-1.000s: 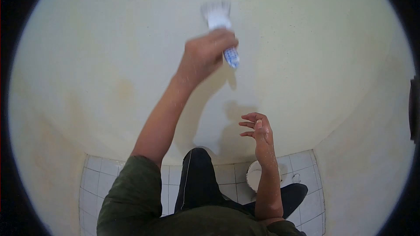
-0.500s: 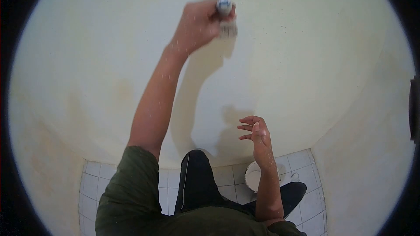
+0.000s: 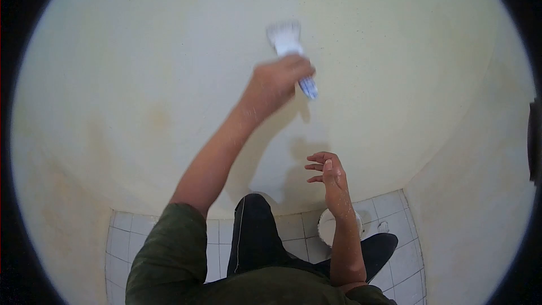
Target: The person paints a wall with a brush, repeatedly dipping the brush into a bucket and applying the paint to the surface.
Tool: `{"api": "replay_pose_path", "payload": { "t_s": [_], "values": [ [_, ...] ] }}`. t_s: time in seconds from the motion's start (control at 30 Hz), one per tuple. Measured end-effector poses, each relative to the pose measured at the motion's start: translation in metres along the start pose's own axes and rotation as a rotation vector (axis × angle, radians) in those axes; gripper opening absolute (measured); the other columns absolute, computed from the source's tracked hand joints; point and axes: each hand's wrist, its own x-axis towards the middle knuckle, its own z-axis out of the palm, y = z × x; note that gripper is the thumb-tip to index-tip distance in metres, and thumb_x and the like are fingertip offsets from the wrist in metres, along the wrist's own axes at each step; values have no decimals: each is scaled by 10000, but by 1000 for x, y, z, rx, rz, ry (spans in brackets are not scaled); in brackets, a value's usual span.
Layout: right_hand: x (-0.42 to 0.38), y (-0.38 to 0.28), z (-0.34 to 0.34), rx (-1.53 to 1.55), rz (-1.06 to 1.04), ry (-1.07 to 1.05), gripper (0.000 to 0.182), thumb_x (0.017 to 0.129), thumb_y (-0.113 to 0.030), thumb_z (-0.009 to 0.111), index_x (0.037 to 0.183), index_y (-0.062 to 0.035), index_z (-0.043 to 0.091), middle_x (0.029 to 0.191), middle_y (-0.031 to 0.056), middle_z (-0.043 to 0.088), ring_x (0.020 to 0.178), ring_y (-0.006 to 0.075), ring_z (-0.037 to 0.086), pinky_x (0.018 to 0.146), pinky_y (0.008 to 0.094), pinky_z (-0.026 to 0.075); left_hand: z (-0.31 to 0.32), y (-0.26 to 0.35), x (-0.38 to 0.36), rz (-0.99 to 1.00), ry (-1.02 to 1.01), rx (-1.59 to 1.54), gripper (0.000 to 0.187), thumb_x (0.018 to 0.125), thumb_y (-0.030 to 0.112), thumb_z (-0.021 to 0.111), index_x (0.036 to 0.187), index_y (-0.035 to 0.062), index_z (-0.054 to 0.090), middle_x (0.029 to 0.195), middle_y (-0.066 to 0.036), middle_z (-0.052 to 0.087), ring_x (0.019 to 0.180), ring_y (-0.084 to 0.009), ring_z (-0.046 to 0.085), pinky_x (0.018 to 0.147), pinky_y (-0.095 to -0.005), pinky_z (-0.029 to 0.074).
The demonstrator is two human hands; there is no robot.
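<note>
My left hand (image 3: 279,82) is closed around the handle of a paintbrush (image 3: 285,39). The brush's wide bristle end points up against the pale wall (image 3: 384,90), and its blue-and-white handle end sticks out below my fingers. Bristles and hand are slightly blurred. Lower and to the right, my right hand (image 3: 334,181) hangs in front of the wall with its fingers apart and nothing in them. Below it a white bucket (image 3: 322,230) stands on the floor, partly covered by my right forearm; its contents look white.
Grey-white square tiles (image 3: 121,240) cover the floor at the wall's foot. A small whitish object (image 3: 383,226) lies right of the bucket. Side walls close in at left and right. My knee (image 3: 255,206) is near the wall. A dark object (image 3: 533,142) shows at the right edge.
My left hand has moved down the wall, and the brush has turned from bristles down to bristles up. My right hand has hardly moved.
</note>
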Motion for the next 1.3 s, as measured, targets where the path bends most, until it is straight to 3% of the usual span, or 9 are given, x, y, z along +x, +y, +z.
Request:
{"api": "replay_pose_path", "payload": {
  "t_s": [0.2,0.3,0.43,0.67,0.77,1.0,1.1,1.23,1.3],
  "values": [
    [-1,4,-3,7,17,-14,440,1082,-400,370,1244,-14,503,1216,140,586,1071,228,614,810,345,531,71,41,-89,-240,-534,-366,227,761,-67,612,941,71,631,915,-103,682,823,-315,676,701,-400,543],
    [0,3,-3,-30,27,-6,498,1075,-452,358,1251,-10,507,1216,162,598,1073,246,623,818,358,536,69,25,-77,-350,-399,-424,143,788,-26,624,915,40,616,844,-138,670,789,-330,665,686,-393,527],
    [-2,-1,1,-45,13,18,534,1071,-484,348,1254,-10,511,1221,173,604,1077,259,627,820,365,537,26,-6,-1,-365,-127,-453,151,817,-81,614,922,20,655,815,-90,709,806,-161,705,748,-314,557],
    [-2,-3,3,-64,20,31,549,1068,-496,338,1241,-6,515,1215,175,607,1077,258,629,820,372,537,-19,-22,93,244,368,-40,187,762,-21,730,915,67,668,894,-74,734,831,-221,733,732,-327,590],
    [-1,-1,3,-76,15,35,549,1069,-494,333,1239,-5,515,1212,174,607,1078,260,630,816,372,539,-17,-25,91,344,418,19,230,752,-47,704,936,85,664,916,-70,731,863,-267,729,745,-350,594],
    [7,-6,15,-149,-172,128,406,1021,-310,561,1268,8,506,1191,152,608,1054,230,622,801,354,540,9,-6,-21,95,18,-133,237,745,-55,682,934,83,647,1023,-96,697,925,-296,704,760,-379,582],
    [12,-24,18,-390,-335,210,498,922,-182,709,1340,-16,497,1163,150,610,1020,227,626,789,359,538,18,7,-65,82,-216,-284,327,749,-78,659,1023,99,636,1059,-91,693,951,-283,700,773,-385,584],
    [16,-46,13,-728,-480,118,612,808,-133,799,1367,-88,551,1048,159,638,915,270,650,738,364,538,15,56,-99,-229,-306,-387,540,786,-93,642,1257,139,514,1007,-86,717,913,-301,716,743,-391,593],
    [21,-38,9,-864,-500,169,506,787,-131,808,1260,-88,633,981,152,650,861,287,656,710,360,540,14,67,-110,-415,-372,-442,646,807,-95,638,1361,163,429,979,-80,730,876,-315,720,723,-397,597]
  ]
}}
